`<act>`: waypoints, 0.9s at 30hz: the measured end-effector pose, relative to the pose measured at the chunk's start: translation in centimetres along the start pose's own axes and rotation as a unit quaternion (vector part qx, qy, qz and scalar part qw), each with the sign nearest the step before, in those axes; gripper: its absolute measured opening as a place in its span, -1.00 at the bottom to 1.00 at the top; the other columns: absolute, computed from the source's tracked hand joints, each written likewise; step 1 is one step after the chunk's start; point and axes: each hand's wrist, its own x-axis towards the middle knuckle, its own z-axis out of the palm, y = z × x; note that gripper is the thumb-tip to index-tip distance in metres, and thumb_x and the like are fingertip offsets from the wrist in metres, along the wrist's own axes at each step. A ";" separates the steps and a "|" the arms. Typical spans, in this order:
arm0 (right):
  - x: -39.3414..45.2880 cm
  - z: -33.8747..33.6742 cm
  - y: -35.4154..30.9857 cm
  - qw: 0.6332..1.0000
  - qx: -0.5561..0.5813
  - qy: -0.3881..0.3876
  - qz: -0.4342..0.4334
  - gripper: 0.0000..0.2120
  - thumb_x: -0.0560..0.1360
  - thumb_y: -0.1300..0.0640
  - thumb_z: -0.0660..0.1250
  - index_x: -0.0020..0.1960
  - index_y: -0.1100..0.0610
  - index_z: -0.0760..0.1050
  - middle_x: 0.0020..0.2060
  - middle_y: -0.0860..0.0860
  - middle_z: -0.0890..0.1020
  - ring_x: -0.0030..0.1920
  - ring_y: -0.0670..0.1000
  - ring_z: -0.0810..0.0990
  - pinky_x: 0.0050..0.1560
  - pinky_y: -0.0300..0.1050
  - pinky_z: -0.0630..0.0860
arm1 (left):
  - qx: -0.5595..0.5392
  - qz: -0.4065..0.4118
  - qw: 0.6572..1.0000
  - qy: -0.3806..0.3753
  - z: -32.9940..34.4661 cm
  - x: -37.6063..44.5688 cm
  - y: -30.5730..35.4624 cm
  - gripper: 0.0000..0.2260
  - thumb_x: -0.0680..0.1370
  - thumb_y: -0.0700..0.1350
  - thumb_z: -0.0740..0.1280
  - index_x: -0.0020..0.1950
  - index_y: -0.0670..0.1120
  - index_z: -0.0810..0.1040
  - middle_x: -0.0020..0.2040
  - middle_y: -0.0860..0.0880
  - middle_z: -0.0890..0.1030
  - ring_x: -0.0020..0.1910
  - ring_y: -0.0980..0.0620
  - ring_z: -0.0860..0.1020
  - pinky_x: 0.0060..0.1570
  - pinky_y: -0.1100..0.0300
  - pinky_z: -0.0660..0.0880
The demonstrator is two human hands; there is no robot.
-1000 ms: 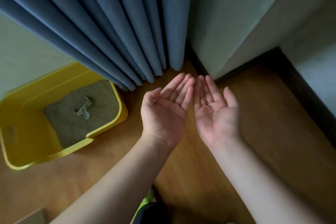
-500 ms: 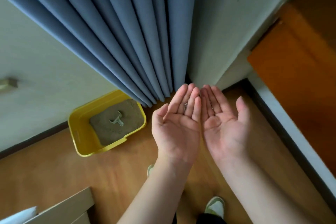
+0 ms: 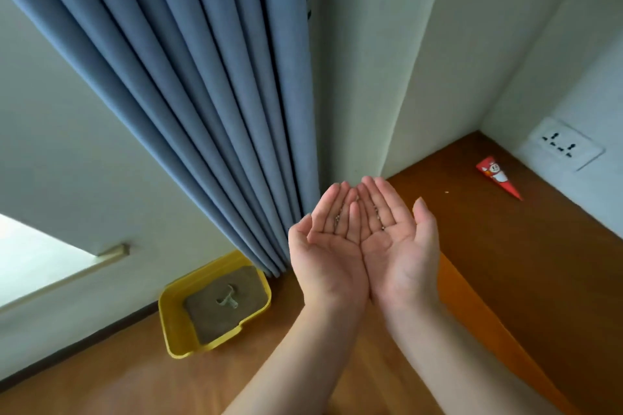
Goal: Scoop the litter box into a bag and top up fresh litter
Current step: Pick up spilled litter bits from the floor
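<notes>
I have both hands raised palm-up in the centre of the head view, edge to edge so the little-finger sides touch and form one shallow cup. The left hand (image 3: pixel 328 246) has its fingers straight and together, gripping nothing; the right hand (image 3: pixel 396 239) is likewise flat and relaxed, thumb spread to the outside. A few small dark litter grains (image 3: pixel 338 220) lie loose on the fingers of both hands, carried rather than pinched. The yellow litter box (image 3: pixel 175 320) sits on the wooden floor (image 3: pixel 111 377) well below and to the left of the hands, its back corner against the foot of the blue curtain (image 3: pixel 188 77) and its long side near the wall's dark skirting. Grey-brown litter (image 3: pixel 209 317) fills the tray bottom, and a pale scoop (image 3: pixel 229 299) lies on the litter surface near the middle, apart from both hands. To the right of the hands stands a brown wooden desk (image 3: pixel 526 256) with an orange front edge. On its far corner lies a red cone-shaped packet (image 3: pixel 498 176), close to the white wall socket (image 3: pixel 565 146) on the side wall.
</notes>
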 end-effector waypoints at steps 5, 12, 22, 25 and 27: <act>-3.0 3.3 -4.9 0.999 0.007 -0.029 -0.022 -0.50 0.63 -0.09 -0.04 0.28 0.18 0.50 0.22 0.09 0.60 0.23 0.04 0.58 0.19 -0.07 0.47 | 0.017 0.001 1.000 -0.024 5.9 -4.4 -0.9 -0.58 0.60 -0.08 0.06 0.21 -0.30 0.58 0.15 -0.25 0.64 0.12 -0.14 0.64 -0.11 0.15 0.62; -6.8 6.1 -10.4 0.995 0.021 -0.079 -0.061 -0.49 0.63 -0.09 -0.05 0.27 0.19 0.52 0.21 0.09 0.61 0.23 0.03 0.57 0.19 -0.07 0.45 | 0.023 0.010 0.996 -0.087 11.9 -9.7 -2.2 -0.60 0.56 -0.08 0.12 0.21 -0.29 0.58 0.14 -0.25 0.64 0.12 -0.14 0.64 -0.04 0.11 0.63; -11.0 7.0 -15.6 0.985 0.018 -0.138 -0.100 -0.49 0.63 -0.09 -0.04 0.17 0.12 0.61 0.21 0.06 0.61 0.25 0.01 0.56 0.22 -0.09 0.44 | 0.053 0.042 0.988 -0.142 15.3 -14.6 -5.0 -0.60 0.59 -0.07 0.10 0.11 -0.27 0.65 0.16 -0.24 0.64 0.16 -0.14 0.62 0.22 0.03 0.46; -12.2 6.6 -16.6 0.983 0.022 -0.149 -0.107 -0.49 0.64 -0.08 -0.05 0.21 0.14 0.58 0.22 0.08 0.60 0.27 0.03 0.55 0.32 -0.03 0.38 | 0.061 0.045 0.985 -0.156 15.7 -15.9 -5.9 -0.59 0.59 -0.07 0.09 0.11 -0.26 0.65 0.16 -0.24 0.64 0.16 -0.14 0.62 0.19 0.04 0.48; -12.9 6.3 -17.2 0.983 0.024 -0.148 -0.108 -0.50 0.64 -0.08 -0.05 0.24 0.17 0.55 0.22 0.08 0.60 0.27 0.04 0.54 0.35 -0.01 0.36 | 0.065 0.044 0.984 -0.162 15.8 -16.6 -6.4 -0.60 0.59 -0.07 0.09 0.10 -0.26 0.66 0.16 -0.24 0.64 0.17 -0.15 0.62 0.22 0.03 0.47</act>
